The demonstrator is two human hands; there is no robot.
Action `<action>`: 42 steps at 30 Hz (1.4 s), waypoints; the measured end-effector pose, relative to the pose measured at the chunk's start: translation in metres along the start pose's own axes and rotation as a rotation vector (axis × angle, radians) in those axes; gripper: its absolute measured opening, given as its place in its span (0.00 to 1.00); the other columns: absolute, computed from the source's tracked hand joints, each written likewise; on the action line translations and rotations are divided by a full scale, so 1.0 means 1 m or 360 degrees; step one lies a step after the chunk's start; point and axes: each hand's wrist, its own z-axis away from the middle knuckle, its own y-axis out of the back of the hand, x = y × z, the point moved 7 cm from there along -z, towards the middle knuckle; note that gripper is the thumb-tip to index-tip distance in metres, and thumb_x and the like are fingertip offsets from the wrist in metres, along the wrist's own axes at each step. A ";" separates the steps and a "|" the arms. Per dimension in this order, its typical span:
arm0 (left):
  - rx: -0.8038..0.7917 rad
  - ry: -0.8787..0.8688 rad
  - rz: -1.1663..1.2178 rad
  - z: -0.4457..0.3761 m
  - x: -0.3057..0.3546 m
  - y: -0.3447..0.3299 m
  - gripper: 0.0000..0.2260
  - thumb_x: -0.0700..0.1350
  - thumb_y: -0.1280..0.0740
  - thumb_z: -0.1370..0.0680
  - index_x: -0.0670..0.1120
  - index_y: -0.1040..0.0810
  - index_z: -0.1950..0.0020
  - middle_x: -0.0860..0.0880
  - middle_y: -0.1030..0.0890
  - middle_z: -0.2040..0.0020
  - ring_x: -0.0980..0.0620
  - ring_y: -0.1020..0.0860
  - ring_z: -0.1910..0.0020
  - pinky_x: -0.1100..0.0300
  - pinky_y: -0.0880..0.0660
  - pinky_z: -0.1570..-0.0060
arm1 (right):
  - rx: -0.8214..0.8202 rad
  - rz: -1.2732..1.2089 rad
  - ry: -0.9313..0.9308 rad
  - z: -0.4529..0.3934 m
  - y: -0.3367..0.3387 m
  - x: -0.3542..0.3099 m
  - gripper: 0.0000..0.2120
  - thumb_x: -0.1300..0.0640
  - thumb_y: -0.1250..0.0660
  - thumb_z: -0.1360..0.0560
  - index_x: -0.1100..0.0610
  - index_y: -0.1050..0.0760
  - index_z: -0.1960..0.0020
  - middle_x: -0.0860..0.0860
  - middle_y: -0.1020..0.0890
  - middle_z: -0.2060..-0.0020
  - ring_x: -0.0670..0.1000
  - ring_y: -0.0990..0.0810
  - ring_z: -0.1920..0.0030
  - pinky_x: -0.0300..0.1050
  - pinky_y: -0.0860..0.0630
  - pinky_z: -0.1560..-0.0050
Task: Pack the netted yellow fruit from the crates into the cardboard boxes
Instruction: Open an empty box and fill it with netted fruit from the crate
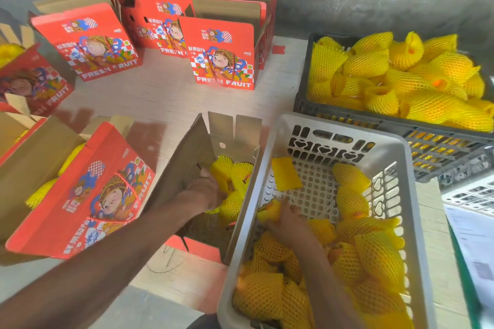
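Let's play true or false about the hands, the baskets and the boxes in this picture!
1. The left hand reaches into the open box. True.
2. The white basket has no fruit in it. False: netted fruit fills its near part.
3. The right hand is in the white basket, gripping a netted fruit. True.
4. The dark crate holds green apples. False: it holds yellow netted fruit.
5. The red boxes say FRESH FRUIT. True.

The left arm reaches forward and to the right, and the left hand (204, 192) is low with the back up; its fingers are hidden (I cannot tell their pose). The right hand (290, 224) is palm down, with fingers curled around something yellow.
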 end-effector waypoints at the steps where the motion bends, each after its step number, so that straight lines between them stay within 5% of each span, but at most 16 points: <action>1: 0.0030 -0.0015 -0.0089 -0.003 0.002 -0.005 0.34 0.48 0.35 0.16 0.34 0.52 0.22 0.34 0.30 0.29 0.38 0.27 0.30 0.51 0.27 0.37 | -0.0051 -0.0038 -0.0021 -0.001 -0.009 0.001 0.46 0.39 0.38 0.17 0.55 0.65 0.16 0.62 0.55 0.17 0.67 0.44 0.20 0.63 0.39 0.24; 6: -0.0108 -0.0056 -0.0418 -0.012 0.006 -0.034 0.32 0.44 0.34 0.20 0.42 0.48 0.22 0.39 0.40 0.27 0.38 0.31 0.27 0.46 0.27 0.37 | 0.0166 0.0091 -0.0023 -0.009 -0.013 0.000 0.48 0.38 0.36 0.19 0.56 0.63 0.16 0.61 0.48 0.18 0.63 0.31 0.26 0.57 0.27 0.32; 11: -0.0245 0.0025 -0.0459 -0.016 -0.001 -0.037 0.43 0.33 0.33 0.23 0.39 0.61 0.18 0.37 0.52 0.19 0.35 0.29 0.29 0.46 0.22 0.37 | 0.0318 0.0000 -0.0080 -0.014 -0.012 0.006 0.48 0.36 0.31 0.24 0.56 0.52 0.17 0.58 0.37 0.22 0.61 0.26 0.30 0.56 0.24 0.37; 14: -0.0089 0.0014 -0.0286 -0.009 -0.005 -0.024 0.38 0.36 0.33 0.21 0.38 0.54 0.19 0.36 0.43 0.22 0.34 0.28 0.31 0.47 0.23 0.37 | 0.0348 -0.0128 -0.0172 -0.017 -0.012 0.012 0.49 0.38 0.30 0.23 0.58 0.54 0.17 0.62 0.40 0.21 0.64 0.29 0.27 0.58 0.24 0.34; 17: 0.0289 -0.0210 -0.0068 0.010 -0.003 -0.009 0.25 0.50 0.36 0.17 0.44 0.40 0.24 0.40 0.31 0.28 0.38 0.23 0.36 0.46 0.23 0.41 | 0.0494 -0.0061 -0.0175 -0.010 -0.017 0.007 0.46 0.36 0.35 0.21 0.59 0.53 0.18 0.63 0.39 0.22 0.64 0.24 0.34 0.55 0.20 0.46; 21: 0.0625 -0.0508 0.0733 0.040 -0.011 -0.019 0.03 0.50 0.36 0.18 0.52 0.26 0.49 0.51 0.20 0.48 0.49 0.19 0.54 0.50 0.22 0.52 | 0.0623 0.0248 -0.0064 0.003 -0.041 -0.007 0.43 0.36 0.39 0.19 0.57 0.56 0.18 0.62 0.37 0.25 0.59 0.18 0.45 0.51 0.17 0.55; 24: 0.0633 -0.0661 0.1092 0.044 -0.017 -0.025 0.05 0.47 0.34 0.18 0.54 0.23 0.54 0.59 0.19 0.52 0.57 0.20 0.54 0.57 0.25 0.57 | 0.0627 0.0182 0.0004 -0.002 -0.038 -0.006 0.41 0.36 0.37 0.20 0.55 0.52 0.19 0.61 0.35 0.27 0.58 0.18 0.50 0.48 0.19 0.60; 27: 0.0730 -0.0805 0.1404 0.049 -0.014 -0.016 0.06 0.43 0.34 0.18 0.53 0.20 0.52 0.55 0.18 0.55 0.56 0.21 0.57 0.64 0.25 0.61 | 0.0613 -0.0156 -0.0029 -0.007 -0.026 0.003 0.41 0.36 0.34 0.22 0.52 0.49 0.19 0.59 0.34 0.27 0.62 0.22 0.40 0.53 0.21 0.50; 30: 0.0560 -0.0869 0.1873 0.050 -0.016 -0.014 0.04 0.42 0.33 0.17 0.45 0.19 0.51 0.45 0.19 0.58 0.51 0.22 0.63 0.62 0.23 0.62 | 0.0788 -0.0680 0.0003 0.001 0.006 0.002 0.34 0.40 0.30 0.24 0.45 0.41 0.23 0.53 0.27 0.32 0.56 0.21 0.39 0.59 0.19 0.42; 32: 0.0332 -0.0857 0.2242 0.046 -0.018 -0.014 0.08 0.45 0.31 0.20 0.40 0.20 0.48 0.41 0.20 0.58 0.48 0.21 0.66 0.58 0.22 0.66 | 0.0979 -0.1130 0.0124 0.018 0.038 -0.006 0.23 0.39 0.29 0.24 0.28 0.37 0.35 0.45 0.21 0.44 0.42 0.18 0.51 0.45 0.16 0.54; 34: -0.0130 -0.0756 0.2704 0.043 -0.015 -0.019 0.15 0.48 0.30 0.22 0.37 0.21 0.43 0.38 0.19 0.53 0.47 0.19 0.64 0.58 0.20 0.67 | 0.1130 -0.1378 0.0220 0.035 0.068 -0.020 0.20 0.37 0.28 0.25 0.21 0.38 0.43 0.38 0.20 0.51 0.34 0.19 0.57 0.31 0.22 0.67; 37: -0.0923 -0.0632 0.3075 0.053 0.005 -0.028 0.22 0.51 0.29 0.22 0.37 0.23 0.36 0.36 0.18 0.43 0.42 0.16 0.49 0.51 0.16 0.54 | 0.1316 -0.1208 0.0479 0.065 0.104 -0.059 0.27 0.32 0.30 0.26 0.31 0.38 0.32 0.33 0.24 0.44 0.31 0.23 0.47 0.29 0.26 0.54; 39: -0.1127 -0.0629 0.3054 0.059 0.014 -0.027 0.34 0.55 0.20 0.30 0.37 0.24 0.32 0.34 0.21 0.35 0.39 0.19 0.39 0.45 0.18 0.43 | 0.1433 -0.1010 0.0717 0.080 0.117 -0.085 0.35 0.32 0.30 0.26 0.43 0.40 0.26 0.40 0.26 0.39 0.33 0.26 0.42 0.28 0.30 0.47; 42: -0.1220 -0.0771 0.3013 0.069 0.020 -0.017 0.44 0.60 0.19 0.34 0.39 0.29 0.25 0.33 0.29 0.27 0.37 0.27 0.31 0.42 0.27 0.32 | 0.1421 -0.0994 0.0872 0.092 0.118 -0.121 0.37 0.34 0.28 0.26 0.46 0.40 0.25 0.45 0.27 0.37 0.36 0.27 0.40 0.23 0.32 0.47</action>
